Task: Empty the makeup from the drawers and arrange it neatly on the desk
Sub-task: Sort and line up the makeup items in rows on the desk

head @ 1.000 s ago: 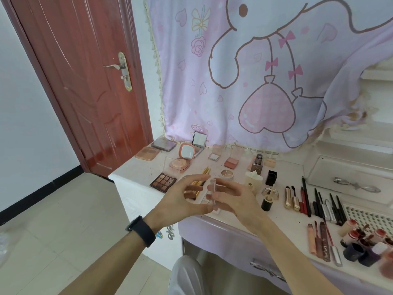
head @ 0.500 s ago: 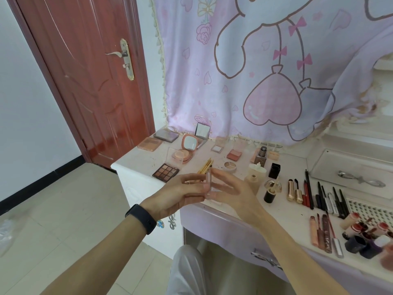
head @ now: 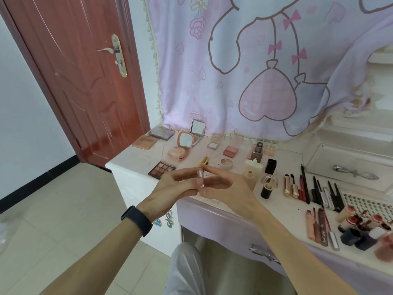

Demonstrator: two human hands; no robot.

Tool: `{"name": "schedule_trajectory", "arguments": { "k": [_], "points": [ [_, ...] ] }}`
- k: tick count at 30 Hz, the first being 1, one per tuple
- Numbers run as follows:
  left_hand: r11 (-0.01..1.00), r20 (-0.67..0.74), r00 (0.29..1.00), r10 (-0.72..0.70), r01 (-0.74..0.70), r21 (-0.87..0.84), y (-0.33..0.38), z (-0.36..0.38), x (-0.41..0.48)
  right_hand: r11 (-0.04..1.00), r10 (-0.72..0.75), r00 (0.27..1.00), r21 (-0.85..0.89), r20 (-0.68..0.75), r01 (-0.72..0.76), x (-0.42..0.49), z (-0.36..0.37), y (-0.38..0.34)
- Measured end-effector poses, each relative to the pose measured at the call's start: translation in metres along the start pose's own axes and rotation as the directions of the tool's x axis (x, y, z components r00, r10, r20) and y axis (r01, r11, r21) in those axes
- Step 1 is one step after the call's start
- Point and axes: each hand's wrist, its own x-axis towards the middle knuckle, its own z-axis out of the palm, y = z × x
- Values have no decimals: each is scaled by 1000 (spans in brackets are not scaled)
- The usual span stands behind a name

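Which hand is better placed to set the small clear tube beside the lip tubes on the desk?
Right, probably. Both hands hold the clear tube, but the right hand is on the side where the lip tubes lie; the left hand would have to cross over.

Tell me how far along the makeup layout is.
Done: palettes and compacts line the back of the desk, pencils and wands lie in a row, bottles cluster at the right. In hand: a small clear tube, held upright between left hand and right hand, not yet placed. Left: setting it down; the front drawer looks closed, so its contents are hidden.
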Motion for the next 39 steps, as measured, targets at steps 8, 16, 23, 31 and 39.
{"name": "schedule_trajectory", "arguments": {
  "k": [8, 16, 23, 31, 39],
  "points": [
    [989, -33, 991, 128, -124, 83, 10, 2, 1, 999, -20, 999, -30, 49, 21, 4, -9, -9],
    [986, -108, 989, 97, -110, -125, 16, 0, 14, 999, -24, 994, -36, -105, 20, 20, -1, -20],
    [951, -264, 958, 111, -179, -253, 26, 0, 29, 980, -128, 981, -174, -148, 102, 49, -13, -36],
    [820, -179, 984, 24, -122, -559, 22, -12, 25, 937, -246, 957, -291, -154, 194, 56, -12, -26],
    [759, -181, 982, 45, -151, -633, 25, -23, 18, 849, -430, 897, -381, -98, 365, 54, -4, -18]
  ]
}}
